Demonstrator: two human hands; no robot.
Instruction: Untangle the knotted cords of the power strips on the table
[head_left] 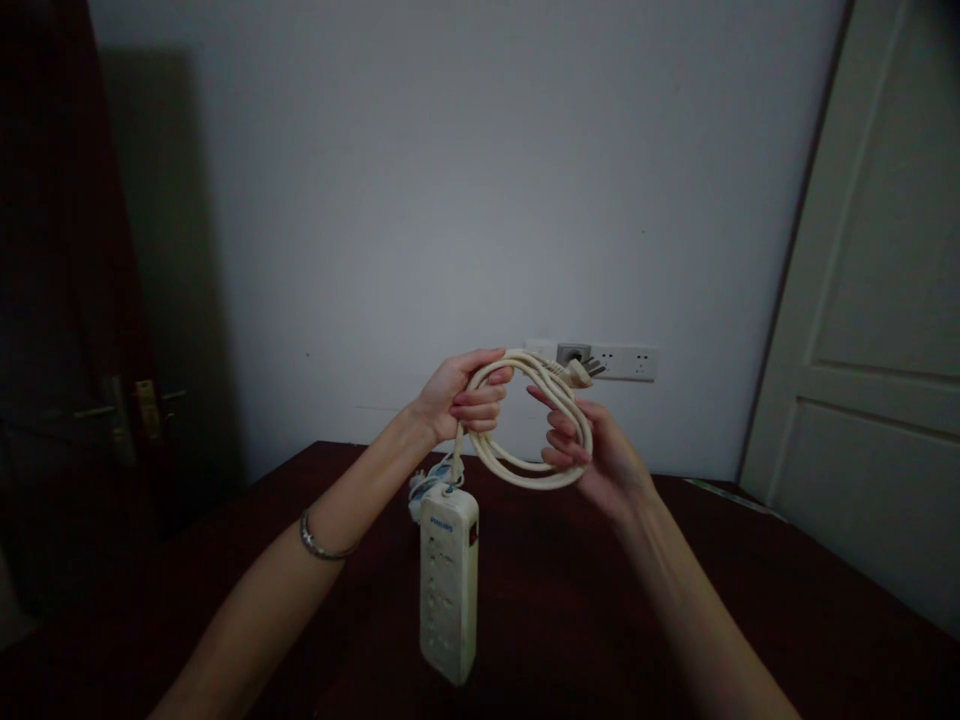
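Observation:
A white power cord [529,482] is wound into a loose coil and held up above the dark table. My left hand [471,395] is closed round the left side of the coil. On the right side, the fingers of my right hand [589,445] curl round the loops. The plug [579,373] sticks out at the coil's upper right, its metal pins pointing right. Below my left hand hangs a white power strip [448,590], joined to the cord at its top end. Its sockets face me, and a dark red switch [473,534] shows on its side.
A dark red table [570,600] stands against the pale wall. Wall sockets [630,363] sit just behind the coil. Behind the power strip lies a bundle of white and blue cable [420,490]. A brown door [112,300] is at left, a white door [862,330] at right.

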